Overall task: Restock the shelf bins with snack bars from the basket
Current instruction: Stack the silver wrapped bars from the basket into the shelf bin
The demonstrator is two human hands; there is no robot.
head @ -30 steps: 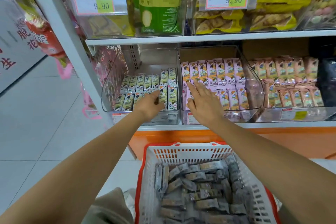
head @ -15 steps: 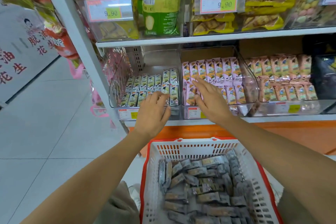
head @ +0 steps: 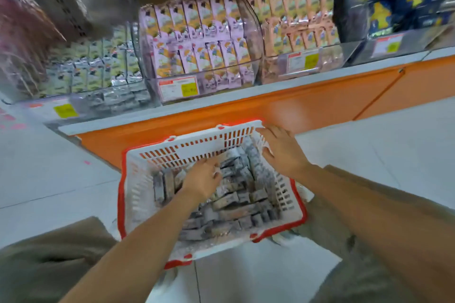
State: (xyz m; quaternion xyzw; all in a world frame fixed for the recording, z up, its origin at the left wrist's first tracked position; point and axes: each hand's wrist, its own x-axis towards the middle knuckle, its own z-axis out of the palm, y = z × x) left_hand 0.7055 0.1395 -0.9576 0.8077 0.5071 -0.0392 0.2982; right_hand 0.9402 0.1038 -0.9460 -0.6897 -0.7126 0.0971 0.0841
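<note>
Touching small grey wrapped snack bars (head: 236,202): left hand (head: 203,181), fingers bent, grip too blurry to tell. Flat and spread, right hand (head: 283,152) over far right corner of white plastic basket (head: 192,152) holding the bars. Beyond, clear plastic shelf bins (head: 216,81).

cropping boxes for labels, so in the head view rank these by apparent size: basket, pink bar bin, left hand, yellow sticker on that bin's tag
1. basket, near the camera, which inflates it
2. pink bar bin, farther back
3. left hand
4. yellow sticker, clearly smallest
</note>
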